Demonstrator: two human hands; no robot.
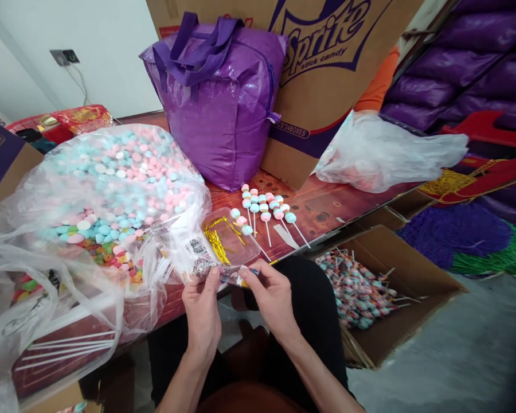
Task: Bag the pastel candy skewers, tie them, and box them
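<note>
Close to the table's front edge, my left hand (205, 307) pinches one end of a small clear printed wrapper (232, 277) between thumb and fingers. The wrapper's other end is pinched in my right hand (272, 292); whether anything is inside it I cannot tell. Just beyond my left hand lies a pile of clear printed wrappers (195, 246). A clear plastic tray (251, 251) sits past my fingertips with gold twist ties (217, 244) in it. Several pink and blue candy skewers (265, 209) on white sticks lie behind and right of the tray.
A large clear bag of pastel candies (124, 172) covers the left of the table, with white sticks (69, 347) in front. Behind stand a purple tote bag (219, 109) and a cardboard box (327, 74). Low on my right, an open carton (406, 287) holds many wrapped candy skewers (361, 292).
</note>
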